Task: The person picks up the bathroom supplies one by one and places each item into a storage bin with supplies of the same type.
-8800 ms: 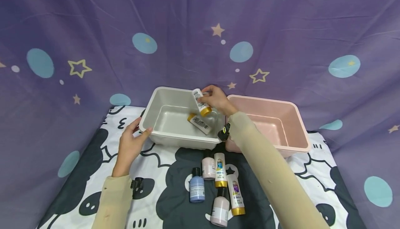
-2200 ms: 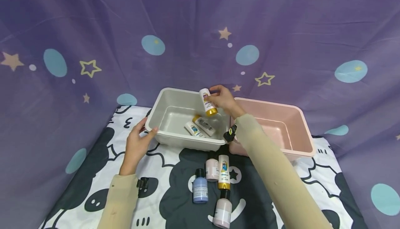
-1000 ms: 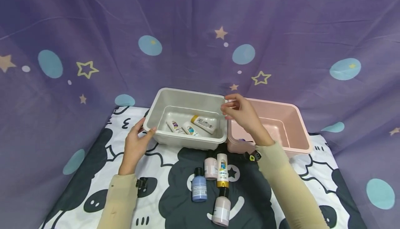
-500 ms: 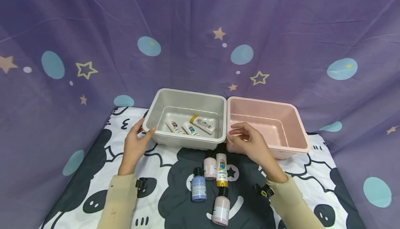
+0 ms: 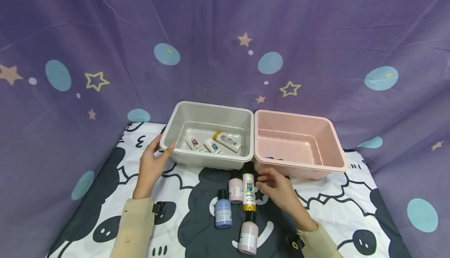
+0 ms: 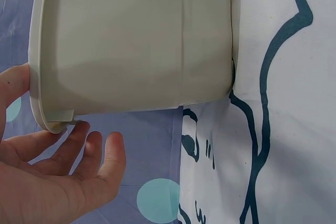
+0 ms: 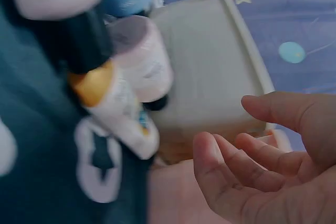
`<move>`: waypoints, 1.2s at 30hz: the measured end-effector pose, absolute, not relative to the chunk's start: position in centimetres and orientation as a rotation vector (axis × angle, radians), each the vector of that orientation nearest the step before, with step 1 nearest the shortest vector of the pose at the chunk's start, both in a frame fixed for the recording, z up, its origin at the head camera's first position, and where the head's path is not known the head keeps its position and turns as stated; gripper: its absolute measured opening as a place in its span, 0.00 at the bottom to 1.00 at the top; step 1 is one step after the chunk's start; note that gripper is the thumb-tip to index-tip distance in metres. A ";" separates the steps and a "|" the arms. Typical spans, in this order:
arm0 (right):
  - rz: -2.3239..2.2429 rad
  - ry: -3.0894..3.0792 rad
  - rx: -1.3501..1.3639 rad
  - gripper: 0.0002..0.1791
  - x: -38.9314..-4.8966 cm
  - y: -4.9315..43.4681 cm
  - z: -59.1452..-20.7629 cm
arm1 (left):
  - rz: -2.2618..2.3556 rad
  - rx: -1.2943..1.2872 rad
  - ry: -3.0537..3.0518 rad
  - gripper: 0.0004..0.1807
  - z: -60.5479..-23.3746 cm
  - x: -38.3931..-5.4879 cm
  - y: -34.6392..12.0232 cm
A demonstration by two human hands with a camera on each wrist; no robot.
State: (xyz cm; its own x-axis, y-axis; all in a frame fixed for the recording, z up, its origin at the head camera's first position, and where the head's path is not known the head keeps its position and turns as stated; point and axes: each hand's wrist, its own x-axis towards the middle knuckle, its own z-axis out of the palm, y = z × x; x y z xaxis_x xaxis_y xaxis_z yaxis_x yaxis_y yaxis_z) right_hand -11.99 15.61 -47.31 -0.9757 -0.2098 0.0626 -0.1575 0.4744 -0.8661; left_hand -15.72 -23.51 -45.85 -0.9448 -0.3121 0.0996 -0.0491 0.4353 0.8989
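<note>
My left hand grips the left end of the grey plastic bin, thumb over the rim and fingers under it, as the left wrist view also shows. In that bin lie three white squeeze tubes, one with its gold cap showing. My right hand holds nothing; its fingers are loosely bent, with the tips beside a white gold-capped tube on the cloth. Around that tube are a pale pink bottle, a second pale pink bottle and a blue bottle, all black-capped.
A pink plastic bin stands against the grey one on its right. Just above its front rim, part of a small dark purple item shows inside. Black-and-white cartoon cloth covers the table, and a purple curtain hangs behind.
Over these frames the grey bin has gone from one tube to three. My right hand let go of the last one there, then came back over the pink bin to the tube in front.
</note>
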 end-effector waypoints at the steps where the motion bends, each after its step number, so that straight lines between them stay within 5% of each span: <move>1: -1.538 2.658 -0.311 0.17 -11.9 15.5 -47.7 | -1.516 0.314 -2.437 0.40 -45.8 -15.7 -23.5; 16: -1.574 2.566 -0.161 0.24 -11.6 14.4 -52.3 | -1.511 0.315 -2.432 0.39 -45.9 -15.7 -23.4; 36: -1.360 2.749 -0.242 0.30 -12.0 12.5 -52.9 | -1.510 0.297 -2.404 0.40 -46.1 -15.7 -23.5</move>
